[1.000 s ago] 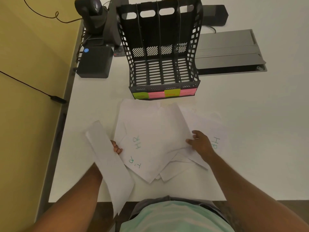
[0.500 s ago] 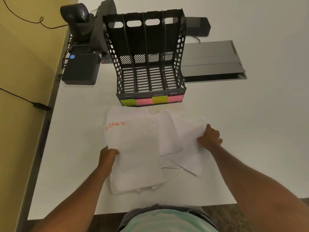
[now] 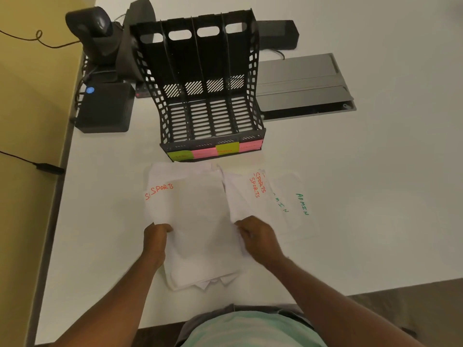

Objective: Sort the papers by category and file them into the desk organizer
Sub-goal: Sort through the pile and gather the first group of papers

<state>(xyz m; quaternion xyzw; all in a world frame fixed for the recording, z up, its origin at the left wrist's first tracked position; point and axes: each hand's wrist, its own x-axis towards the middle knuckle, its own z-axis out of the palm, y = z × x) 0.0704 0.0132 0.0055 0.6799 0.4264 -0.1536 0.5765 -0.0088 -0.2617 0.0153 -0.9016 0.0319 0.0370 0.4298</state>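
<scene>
A stack of white papers [image 3: 198,221] lies on the white desk before me; its top sheet reads SPORTS in red. My left hand [image 3: 155,237] grips the stack's left edge. My right hand [image 3: 259,237] pinches sheets at the stack's right edge. To the right, sheets marked SPORTS [image 3: 253,196] and green ADMIN sheets [image 3: 295,206] are fanned out flat. The black desk organizer [image 3: 208,96] stands behind the papers, its slots empty, with yellow and pink labels [image 3: 215,151] along its front lip.
A black box [image 3: 105,108] and a black camera-like device [image 3: 97,33] sit at the back left by the desk's left edge. A grey cable hatch [image 3: 303,86] lies right of the organizer. The desk's front edge [image 3: 375,284] runs close to my body.
The left hand laid its sheet on the pile, then gripped the stack's left edge. The right hand came in from the right-hand sheets to the stack's right edge, uncovering SPORTS and ADMIN sheets.
</scene>
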